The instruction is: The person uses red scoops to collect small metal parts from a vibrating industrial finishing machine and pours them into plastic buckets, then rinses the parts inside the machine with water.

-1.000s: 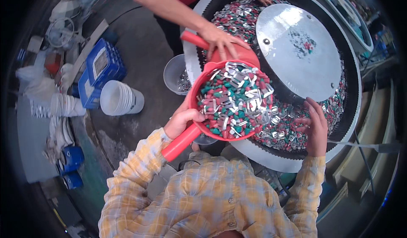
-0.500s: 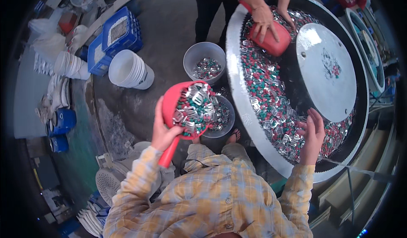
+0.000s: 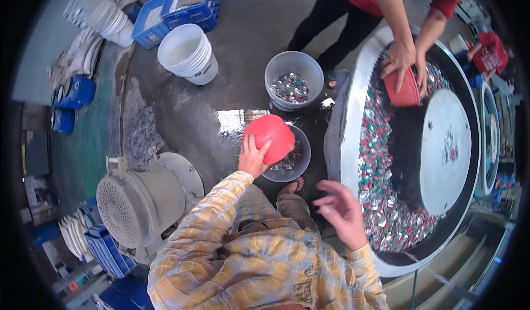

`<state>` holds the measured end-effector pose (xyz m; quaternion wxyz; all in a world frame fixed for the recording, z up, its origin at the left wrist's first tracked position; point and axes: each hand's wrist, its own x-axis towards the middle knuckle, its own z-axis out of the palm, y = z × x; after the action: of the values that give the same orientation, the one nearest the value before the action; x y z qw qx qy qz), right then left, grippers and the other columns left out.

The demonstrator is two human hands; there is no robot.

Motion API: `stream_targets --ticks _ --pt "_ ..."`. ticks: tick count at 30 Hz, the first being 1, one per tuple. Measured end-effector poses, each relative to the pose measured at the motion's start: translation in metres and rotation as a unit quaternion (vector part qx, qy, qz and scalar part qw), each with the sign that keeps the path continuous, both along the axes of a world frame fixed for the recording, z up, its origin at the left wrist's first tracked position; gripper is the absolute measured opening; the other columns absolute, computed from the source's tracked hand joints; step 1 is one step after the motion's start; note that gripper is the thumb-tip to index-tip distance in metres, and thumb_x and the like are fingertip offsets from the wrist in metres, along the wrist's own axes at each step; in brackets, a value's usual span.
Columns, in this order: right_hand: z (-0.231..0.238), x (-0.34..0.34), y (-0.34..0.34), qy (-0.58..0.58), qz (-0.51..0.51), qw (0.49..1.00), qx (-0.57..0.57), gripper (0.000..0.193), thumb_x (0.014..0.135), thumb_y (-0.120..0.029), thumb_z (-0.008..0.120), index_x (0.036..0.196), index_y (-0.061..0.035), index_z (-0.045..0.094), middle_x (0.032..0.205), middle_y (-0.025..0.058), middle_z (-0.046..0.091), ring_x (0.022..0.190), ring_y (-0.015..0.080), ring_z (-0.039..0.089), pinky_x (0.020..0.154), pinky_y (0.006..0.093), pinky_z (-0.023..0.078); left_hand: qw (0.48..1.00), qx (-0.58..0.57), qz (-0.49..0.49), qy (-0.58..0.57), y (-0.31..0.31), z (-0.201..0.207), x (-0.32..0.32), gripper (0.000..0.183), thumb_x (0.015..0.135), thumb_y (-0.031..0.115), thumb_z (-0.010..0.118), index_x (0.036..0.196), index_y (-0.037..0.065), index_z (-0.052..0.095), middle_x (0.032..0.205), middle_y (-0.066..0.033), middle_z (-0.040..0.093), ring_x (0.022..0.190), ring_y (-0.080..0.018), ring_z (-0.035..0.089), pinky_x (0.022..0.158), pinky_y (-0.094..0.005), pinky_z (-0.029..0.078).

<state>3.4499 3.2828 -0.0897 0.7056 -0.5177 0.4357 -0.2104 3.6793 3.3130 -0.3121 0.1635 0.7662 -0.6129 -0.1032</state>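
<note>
My left hand point(image 3: 254, 158) grips a red plastic scoop point(image 3: 271, 138), now turned with its rounded underside up over a grey bucket point(image 3: 305, 163) by my feet. Small metal pieces show in that bucket, partly covered by the scoop. My right hand point(image 3: 343, 213) holds nothing, its fingers apart, beside the rim of a large round metal tub point(image 3: 346, 128). A mass of shiny metal clips mixed with red and green bits point(image 3: 381, 199) fills the tub's ring-shaped trough. Across the tub, a co-worker's hands point(image 3: 406, 59) press on another red scoop point(image 3: 403, 89) in the pieces.
Another bucket point(image 3: 271, 89), partly filled with the same pieces, stands ahead near the co-worker's feet. Nested white buckets point(image 3: 190, 56) and blue crates point(image 3: 149, 28) sit at the far left. A perforated round machine point(image 3: 118, 213) is at my left. The floor point(image 3: 237, 122) looks wet.
The scoop, upright and heaped with pieces before, has been tipped over above the near bucket. My right hand has drawn back from over the tub. The view has shifted leftward.
</note>
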Motion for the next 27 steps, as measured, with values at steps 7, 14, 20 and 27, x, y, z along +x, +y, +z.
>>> stream_targets --ticks 7,14,20,27 --pt "-0.09 0.039 -0.007 0.083 -0.05 0.966 0.238 0.068 0.082 -0.033 0.055 0.135 -0.0085 0.019 0.126 0.0116 0.039 0.111 0.0251 0.042 0.085 0.0389 0.04 0.994 -0.091 -0.065 0.015 0.018 0.026 -0.006 0.087 0.046 0.023 0.079 0.124 0.033 0.04 0.12 -0.0235 0.033 0.112 -0.0434 0.035 0.093 -0.0499 0.034" --pt "-0.184 0.093 -0.018 0.048 -0.269 0.945 0.18 0.047 0.083 -0.026 0.055 0.123 -0.0123 0.034 0.123 0.0071 0.044 0.11 0.0262 0.046 0.086 0.0461 0.041 0.977 -0.086 -0.092 0.17 0.011 0.015 0.004 0.078 0.052 0.032 0.075 0.124 0.03 0.043 0.12 -0.0235 0.032 0.116 -0.0427 0.032 0.097 -0.0487 0.031" --pt "-0.238 0.124 -0.033 -0.087 -0.366 0.892 0.252 0.046 0.084 -0.029 0.054 0.122 -0.0099 0.04 0.119 0.0085 0.049 0.106 0.0249 0.05 0.087 0.0441 0.044 0.926 0.014 -0.153 0.345 -0.035 -0.026 0.091 0.075 0.063 0.04 0.069 0.129 0.024 0.037 0.124 -0.0243 0.031 0.116 -0.0434 0.03 0.098 -0.0495 0.027" --pt "-0.289 0.139 -0.065 -0.124 -0.35 0.903 0.218 0.064 0.077 -0.033 0.062 0.13 -0.0144 0.031 0.131 0.0072 0.037 0.117 0.0274 0.039 0.096 0.0489 0.033 0.648 -0.081 0.511 0.56 -0.174 -0.205 0.399 0.088 0.072 0.051 0.061 0.131 0.001 0.019 0.131 -0.0193 0.032 0.113 -0.0287 0.04 0.094 -0.0402 0.033"
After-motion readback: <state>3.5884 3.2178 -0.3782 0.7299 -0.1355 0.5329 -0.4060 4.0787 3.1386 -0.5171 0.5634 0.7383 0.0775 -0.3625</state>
